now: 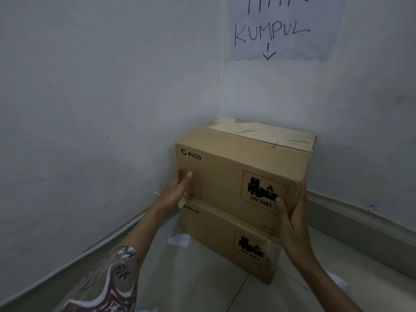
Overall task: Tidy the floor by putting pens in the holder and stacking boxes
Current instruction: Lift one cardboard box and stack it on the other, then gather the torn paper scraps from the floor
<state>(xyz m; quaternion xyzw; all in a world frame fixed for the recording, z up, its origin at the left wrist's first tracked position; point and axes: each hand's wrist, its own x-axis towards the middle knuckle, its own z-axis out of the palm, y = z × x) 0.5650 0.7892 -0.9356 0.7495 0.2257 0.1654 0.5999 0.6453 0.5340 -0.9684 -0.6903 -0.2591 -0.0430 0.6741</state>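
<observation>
Two PICO cardboard boxes sit stacked in the wall corner on tile floor. Upper box (243, 167) rests on lower box (227, 239). Left hand (177, 188) holds upper box's left end, thumb on front face; right hand (292, 212) grips its right front corner. Handwritten KUMPUL paper (276, 32) on wall above.
</observation>
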